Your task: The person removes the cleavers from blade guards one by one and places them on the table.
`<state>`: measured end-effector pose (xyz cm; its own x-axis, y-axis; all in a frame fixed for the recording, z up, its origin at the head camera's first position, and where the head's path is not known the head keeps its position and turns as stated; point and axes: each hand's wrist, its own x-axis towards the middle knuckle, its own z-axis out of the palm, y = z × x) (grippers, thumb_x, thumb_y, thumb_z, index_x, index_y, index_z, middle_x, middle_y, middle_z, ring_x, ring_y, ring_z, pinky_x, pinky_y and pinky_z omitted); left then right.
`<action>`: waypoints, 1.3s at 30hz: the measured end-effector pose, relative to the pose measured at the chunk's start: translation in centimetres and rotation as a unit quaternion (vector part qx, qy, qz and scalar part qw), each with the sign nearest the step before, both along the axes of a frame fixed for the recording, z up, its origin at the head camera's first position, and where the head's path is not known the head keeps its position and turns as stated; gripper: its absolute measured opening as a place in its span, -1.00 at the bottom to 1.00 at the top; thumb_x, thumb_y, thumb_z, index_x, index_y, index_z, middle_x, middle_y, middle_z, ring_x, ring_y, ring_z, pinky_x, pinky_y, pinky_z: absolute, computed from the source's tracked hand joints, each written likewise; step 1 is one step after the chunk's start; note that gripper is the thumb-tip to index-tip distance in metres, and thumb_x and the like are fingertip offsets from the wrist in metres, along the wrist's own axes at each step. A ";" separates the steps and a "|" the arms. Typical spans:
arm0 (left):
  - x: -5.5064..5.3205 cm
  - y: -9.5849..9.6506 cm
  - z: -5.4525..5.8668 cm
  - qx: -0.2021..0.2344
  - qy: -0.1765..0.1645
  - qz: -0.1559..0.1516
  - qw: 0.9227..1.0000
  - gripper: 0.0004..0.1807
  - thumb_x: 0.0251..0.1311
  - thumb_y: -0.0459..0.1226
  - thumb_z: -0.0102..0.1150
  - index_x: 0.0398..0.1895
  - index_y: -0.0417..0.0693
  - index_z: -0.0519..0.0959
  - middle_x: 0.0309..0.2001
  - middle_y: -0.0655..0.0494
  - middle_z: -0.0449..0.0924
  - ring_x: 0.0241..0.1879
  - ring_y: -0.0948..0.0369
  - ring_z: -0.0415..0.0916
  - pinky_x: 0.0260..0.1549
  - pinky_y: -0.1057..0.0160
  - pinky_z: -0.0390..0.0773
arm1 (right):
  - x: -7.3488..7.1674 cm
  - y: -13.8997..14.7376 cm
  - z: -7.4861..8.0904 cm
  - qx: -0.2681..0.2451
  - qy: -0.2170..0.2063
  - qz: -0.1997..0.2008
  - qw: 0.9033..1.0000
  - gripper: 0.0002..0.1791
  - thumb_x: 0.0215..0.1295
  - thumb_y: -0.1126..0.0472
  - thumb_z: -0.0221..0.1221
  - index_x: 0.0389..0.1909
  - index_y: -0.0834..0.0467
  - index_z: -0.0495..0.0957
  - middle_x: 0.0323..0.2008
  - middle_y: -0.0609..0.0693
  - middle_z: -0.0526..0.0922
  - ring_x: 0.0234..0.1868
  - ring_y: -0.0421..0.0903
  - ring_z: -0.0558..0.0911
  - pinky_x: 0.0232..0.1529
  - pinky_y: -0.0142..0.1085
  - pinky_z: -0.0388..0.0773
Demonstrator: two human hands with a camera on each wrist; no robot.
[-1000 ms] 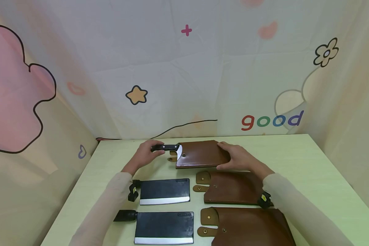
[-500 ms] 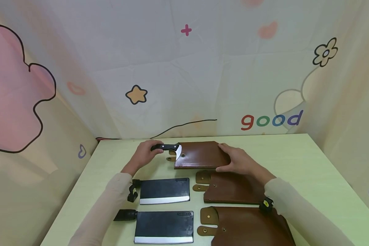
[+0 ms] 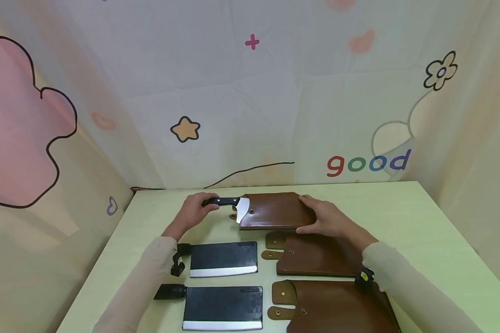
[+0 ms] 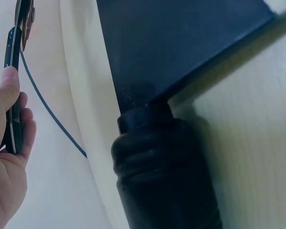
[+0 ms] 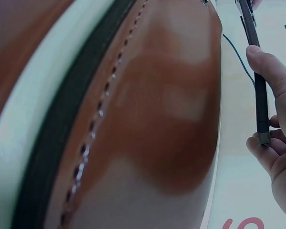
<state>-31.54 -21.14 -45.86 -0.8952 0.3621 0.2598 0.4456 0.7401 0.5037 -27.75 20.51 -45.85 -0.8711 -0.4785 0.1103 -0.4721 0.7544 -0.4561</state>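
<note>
My left hand (image 3: 191,215) grips the black riveted handle (image 3: 221,201) of a kitchen knife near the far edge of the table. Part of its bright blade (image 3: 243,210) shows at the mouth of a brown leather sheath (image 3: 279,212); the rest is hidden inside. My right hand (image 3: 331,219) holds that sheath's right end, thumb on the near face. In the left wrist view, fingers wrap the knife handle (image 4: 12,129). The right wrist view shows the sheath (image 5: 261,102) edge-on between thumb and fingers. Both are lifted off the table.
Two black cleavers (image 3: 224,258) (image 3: 222,305) lie on the pale table (image 3: 425,240), handles to the left. Right of them lie two brown sheaths (image 3: 316,254) (image 3: 337,307) with snap straps, partly under my right arm. A printed curtain (image 3: 250,101) encloses the table.
The sheath has shifted slightly right with my right hand, and the knife handle slightly left. A little more blade shows at the mouth. The cleavers and other sheaths have stayed put.
</note>
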 end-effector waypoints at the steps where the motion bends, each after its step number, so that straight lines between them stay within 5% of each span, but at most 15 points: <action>1: 0.0 0.0 0.0 -0.002 -0.001 0.000 1.000 -0.63 0.31 -0.22 0.34 0.13 -0.17 0.67 -0.05 -0.10 0.72 -0.25 0.09 0.49 -0.21 0.10 0.45 | 0.0 0.1 0.0 -0.001 0.000 -0.001 1.000 0.17 0.06 -0.20 0.51 0.56 0.26 0.17 0.50 0.29 0.27 0.46 0.28 0.34 0.36 0.14 0.35; 18: 0.5 -1.0 0.3 0.024 0.006 0.015 1.000 -0.61 0.32 -0.23 0.34 0.16 -0.18 0.67 0.06 -0.13 0.70 -0.05 0.00 0.62 -0.05 -0.03 0.55 | 0.2 1.2 0.5 -0.004 0.000 -0.003 1.000 0.18 0.03 -0.22 0.52 0.56 0.21 0.19 0.51 0.26 0.27 0.46 0.27 0.34 0.34 0.15 0.37; 39: 0.9 -2.3 0.9 0.007 0.005 0.024 1.000 -0.61 0.34 -0.23 0.32 0.18 -0.21 0.65 0.06 -0.17 0.70 -0.08 -0.01 0.60 -0.08 -0.02 0.52 | 0.6 2.5 0.4 -0.003 -0.003 -0.013 1.000 0.17 0.04 -0.17 0.53 0.57 0.20 0.17 0.51 0.27 0.25 0.47 0.30 0.32 0.33 0.18 0.36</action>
